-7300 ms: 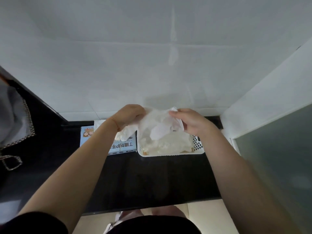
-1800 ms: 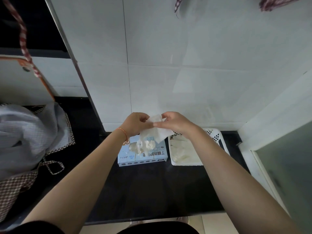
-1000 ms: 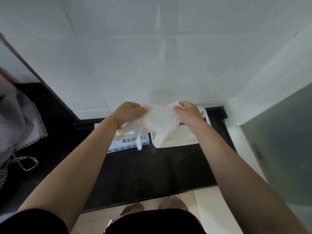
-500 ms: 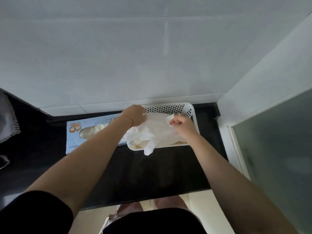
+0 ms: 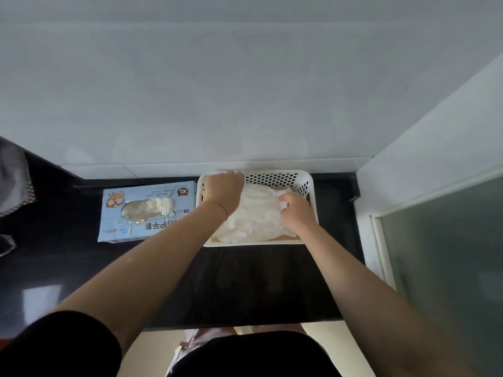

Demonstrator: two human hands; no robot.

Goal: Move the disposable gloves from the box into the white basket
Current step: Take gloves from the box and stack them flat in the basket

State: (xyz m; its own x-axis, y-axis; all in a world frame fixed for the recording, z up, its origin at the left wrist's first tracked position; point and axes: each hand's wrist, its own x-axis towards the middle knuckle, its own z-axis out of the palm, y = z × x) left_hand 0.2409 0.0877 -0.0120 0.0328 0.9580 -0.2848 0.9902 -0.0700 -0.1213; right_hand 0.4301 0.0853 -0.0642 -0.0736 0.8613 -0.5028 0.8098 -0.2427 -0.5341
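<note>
On the worktop (image 5: 245, 281), my basket (image 5: 313, 202) sits against the back edge by the right corner, the box (image 5: 114, 224) just left of it. Both my hands are in the basket: the left hand (image 5: 223, 191) and right hand (image 5: 295, 210) each pinch the gloves (image 5: 255, 216). They look light, limp and slippery, so I'd grasp them bunched, at the edges.

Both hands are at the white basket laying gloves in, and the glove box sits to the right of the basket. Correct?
Not quite. In the head view the glove box sits left of the white basket, not right. Both the left hand and right hand are at the basket with the gloves.
</note>
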